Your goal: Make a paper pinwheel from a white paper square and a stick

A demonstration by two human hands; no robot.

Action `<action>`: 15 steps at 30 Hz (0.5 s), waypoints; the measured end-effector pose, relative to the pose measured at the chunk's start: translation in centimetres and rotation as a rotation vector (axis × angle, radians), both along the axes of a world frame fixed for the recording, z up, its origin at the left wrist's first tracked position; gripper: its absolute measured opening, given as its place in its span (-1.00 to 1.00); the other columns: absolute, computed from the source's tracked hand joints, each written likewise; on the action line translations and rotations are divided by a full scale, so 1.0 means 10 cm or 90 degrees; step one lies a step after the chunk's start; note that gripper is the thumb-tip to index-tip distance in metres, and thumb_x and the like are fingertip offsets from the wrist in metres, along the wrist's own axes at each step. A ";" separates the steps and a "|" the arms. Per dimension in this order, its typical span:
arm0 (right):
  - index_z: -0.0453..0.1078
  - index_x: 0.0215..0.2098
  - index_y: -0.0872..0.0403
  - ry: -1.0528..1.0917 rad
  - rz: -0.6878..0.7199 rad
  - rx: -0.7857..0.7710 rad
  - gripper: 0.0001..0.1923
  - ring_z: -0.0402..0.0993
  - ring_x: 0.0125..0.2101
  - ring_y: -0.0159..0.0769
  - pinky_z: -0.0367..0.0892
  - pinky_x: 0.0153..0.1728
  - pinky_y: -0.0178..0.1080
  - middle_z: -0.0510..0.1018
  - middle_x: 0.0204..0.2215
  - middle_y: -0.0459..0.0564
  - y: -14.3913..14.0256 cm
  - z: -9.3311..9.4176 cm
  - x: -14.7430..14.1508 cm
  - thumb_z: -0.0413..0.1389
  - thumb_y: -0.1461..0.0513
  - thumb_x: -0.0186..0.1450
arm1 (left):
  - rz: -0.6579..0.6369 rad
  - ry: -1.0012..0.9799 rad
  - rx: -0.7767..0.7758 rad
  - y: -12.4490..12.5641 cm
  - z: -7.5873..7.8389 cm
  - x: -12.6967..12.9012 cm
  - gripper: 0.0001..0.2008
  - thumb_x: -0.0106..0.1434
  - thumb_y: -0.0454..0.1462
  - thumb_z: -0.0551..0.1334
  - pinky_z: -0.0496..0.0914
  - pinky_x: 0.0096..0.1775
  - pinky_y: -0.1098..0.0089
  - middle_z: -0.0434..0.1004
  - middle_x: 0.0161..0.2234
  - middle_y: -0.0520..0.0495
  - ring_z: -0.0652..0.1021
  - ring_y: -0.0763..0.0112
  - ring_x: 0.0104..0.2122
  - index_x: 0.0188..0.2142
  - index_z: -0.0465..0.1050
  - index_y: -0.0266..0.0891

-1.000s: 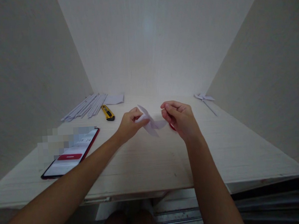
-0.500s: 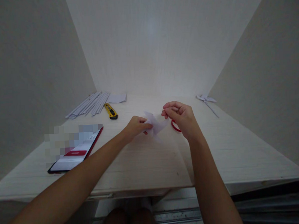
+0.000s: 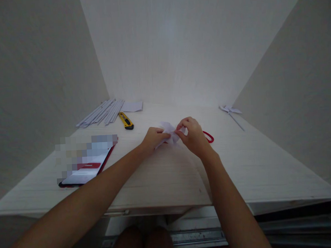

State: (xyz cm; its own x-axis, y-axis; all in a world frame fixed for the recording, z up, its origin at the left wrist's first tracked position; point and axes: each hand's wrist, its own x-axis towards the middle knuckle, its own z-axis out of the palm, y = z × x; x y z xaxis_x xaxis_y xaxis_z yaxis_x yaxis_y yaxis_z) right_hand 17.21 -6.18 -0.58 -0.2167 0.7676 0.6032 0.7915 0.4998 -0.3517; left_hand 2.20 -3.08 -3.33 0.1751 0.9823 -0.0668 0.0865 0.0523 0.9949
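A white paper pinwheel (image 3: 172, 140) with folded blades is held above the middle of the table. My left hand (image 3: 155, 136) is closed on its left side, thumb on top. My right hand (image 3: 190, 133) pinches at the pinwheel's right side near its centre, thumb and forefinger together; whether a small thing is also between them is hidden. Beside the right wrist lies a red loop (image 3: 209, 136), partly covered, perhaps a scissors handle.
White paper sticks (image 3: 104, 112) lie piled at the back left beside folded paper (image 3: 132, 106) and a yellow box cutter (image 3: 125, 121). A phone (image 3: 86, 174) rests near my left forearm. Another pinwheel on a stick (image 3: 231, 111) lies back right. Walls enclose the table (image 3: 267, 163).
My right hand has moved left and now touches the pinwheel, from which it was apart before. The pinwheel has turned slightly in my left hand. The view has shifted a little.
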 end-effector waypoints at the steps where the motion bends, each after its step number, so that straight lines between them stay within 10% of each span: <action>1: 0.33 -0.43 0.10 -0.016 -0.017 0.024 -0.96 0.31 -0.19 -0.15 0.16 -0.21 -0.10 0.40 -0.25 0.14 0.00 -0.02 0.00 0.09 0.27 0.14 | 0.000 -0.003 0.009 0.01 -0.01 0.00 -0.91 -0.11 -0.33 0.24 0.27 -0.54 0.50 0.39 -0.66 0.05 0.38 0.56 -0.64 -0.63 0.42 -0.35; 15: 0.31 -0.47 0.08 -0.057 -0.048 0.067 -0.96 0.08 0.00 0.00 0.09 -0.18 0.00 0.25 -0.04 0.15 0.02 -0.10 -0.05 0.08 0.27 0.14 | -0.004 -0.006 0.117 0.00 0.03 -0.02 -0.86 -0.10 -0.27 0.25 0.21 -0.55 0.53 0.34 -0.67 0.09 0.33 0.60 -0.63 -0.61 0.43 -0.36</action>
State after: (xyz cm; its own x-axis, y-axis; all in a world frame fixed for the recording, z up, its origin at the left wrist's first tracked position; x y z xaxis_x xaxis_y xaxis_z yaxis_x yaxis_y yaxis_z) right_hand 16.71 -5.97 -1.59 -0.2171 0.7172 0.6622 0.8538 0.4683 -0.2273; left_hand 1.96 -3.05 -3.06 0.1811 0.9767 0.1150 0.0763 -0.1305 0.9885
